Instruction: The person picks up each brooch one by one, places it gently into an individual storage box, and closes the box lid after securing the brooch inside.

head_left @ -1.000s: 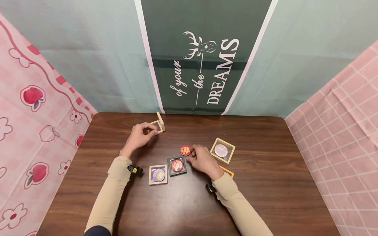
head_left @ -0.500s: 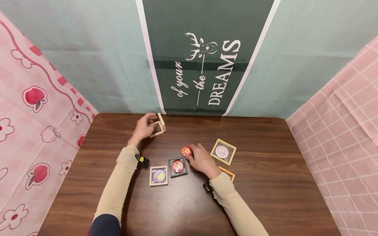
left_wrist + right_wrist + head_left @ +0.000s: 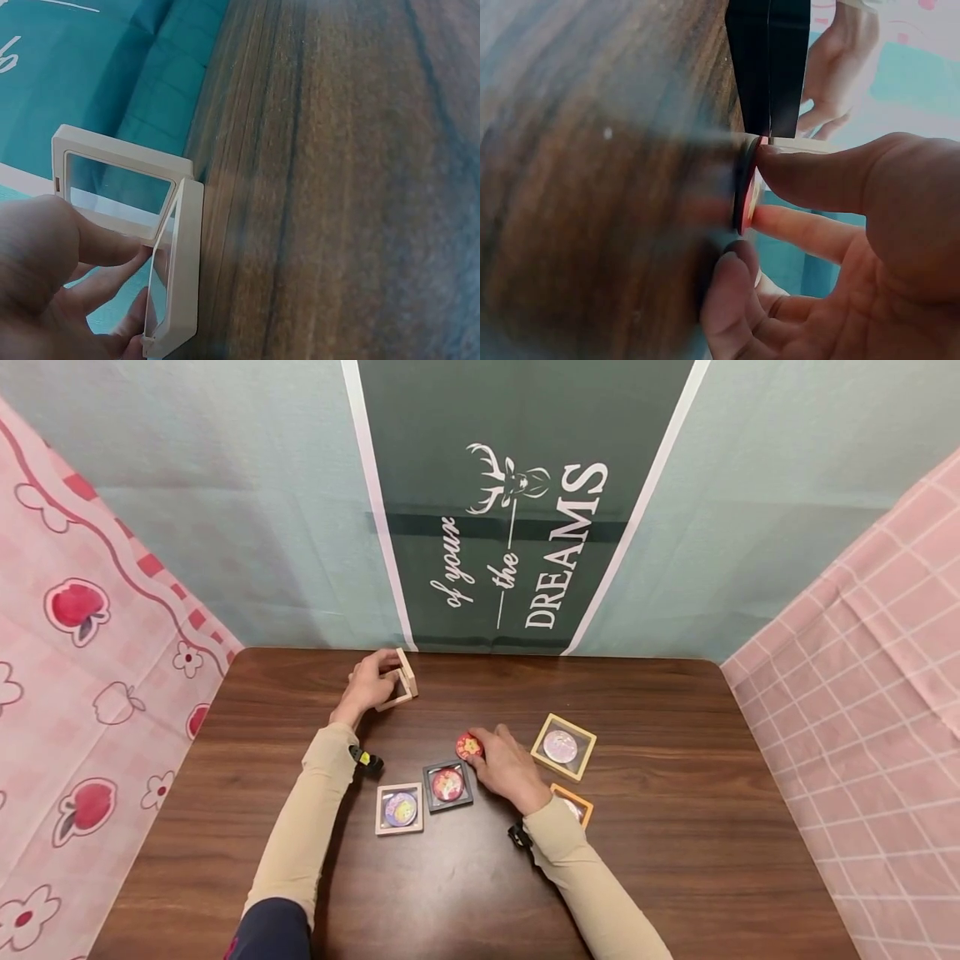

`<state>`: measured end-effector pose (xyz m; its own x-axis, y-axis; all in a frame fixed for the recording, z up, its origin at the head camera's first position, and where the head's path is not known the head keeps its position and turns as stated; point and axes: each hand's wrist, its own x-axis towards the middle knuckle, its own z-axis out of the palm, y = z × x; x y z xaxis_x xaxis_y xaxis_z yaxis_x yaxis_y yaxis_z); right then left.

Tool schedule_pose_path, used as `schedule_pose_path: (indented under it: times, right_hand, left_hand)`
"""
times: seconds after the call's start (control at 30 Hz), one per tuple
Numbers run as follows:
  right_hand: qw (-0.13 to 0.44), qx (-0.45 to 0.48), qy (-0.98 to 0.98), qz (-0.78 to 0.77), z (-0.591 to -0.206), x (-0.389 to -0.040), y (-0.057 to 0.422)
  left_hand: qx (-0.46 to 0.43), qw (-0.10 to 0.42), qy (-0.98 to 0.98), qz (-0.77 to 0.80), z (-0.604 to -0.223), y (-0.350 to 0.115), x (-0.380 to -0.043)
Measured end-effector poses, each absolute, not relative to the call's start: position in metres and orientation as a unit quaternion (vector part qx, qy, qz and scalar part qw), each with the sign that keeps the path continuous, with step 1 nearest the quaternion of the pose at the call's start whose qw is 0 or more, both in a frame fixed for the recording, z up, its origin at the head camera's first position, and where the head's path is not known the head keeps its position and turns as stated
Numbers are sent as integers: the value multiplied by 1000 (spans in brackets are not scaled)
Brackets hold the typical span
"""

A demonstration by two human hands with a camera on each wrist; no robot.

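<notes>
At the back left of the table, my left hand (image 3: 365, 683) holds a small pale display frame (image 3: 408, 673) that stands hinged apart. In the left wrist view its two clear-windowed halves meet at an angle, with the thumb by the inner corner and the fingers behind the lower half (image 3: 187, 262). Near the middle, my right hand (image 3: 510, 766) grips a round red badge (image 3: 468, 745) with a yellow star-like print. The right wrist view shows the badge edge-on (image 3: 746, 195), thumb at its upper edge and a finger at its lower edge, close to the tabletop.
A black frame (image 3: 452, 808) and a pale pink frame (image 3: 400, 832), each with a badge inside, lie in front of the red badge. To the right are a yellow frame (image 3: 555, 767) with a badge and an orange frame (image 3: 573, 793), partly hidden by the right arm.
My left hand has moved slightly back and right, fingers now reaching the raised half of the pale frame. My right hand's fingers have closed in around the red badge.
</notes>
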<state>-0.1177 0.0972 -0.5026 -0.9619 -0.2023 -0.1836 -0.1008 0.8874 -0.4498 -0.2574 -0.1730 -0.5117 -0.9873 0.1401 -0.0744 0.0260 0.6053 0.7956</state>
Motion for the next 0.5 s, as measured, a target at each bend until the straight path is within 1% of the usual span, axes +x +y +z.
schedule_pose_path:
  times: [0.27,0.5]
  right_hand:
    - [115,-75,965,-225,-504,-119,97]
    - [108,-76,965,-227,-505,-120,97]
  left_hand:
    - [55,77,898,430,-512,-173,-262]
    - [59,74,897,432,-516,-172,-265]
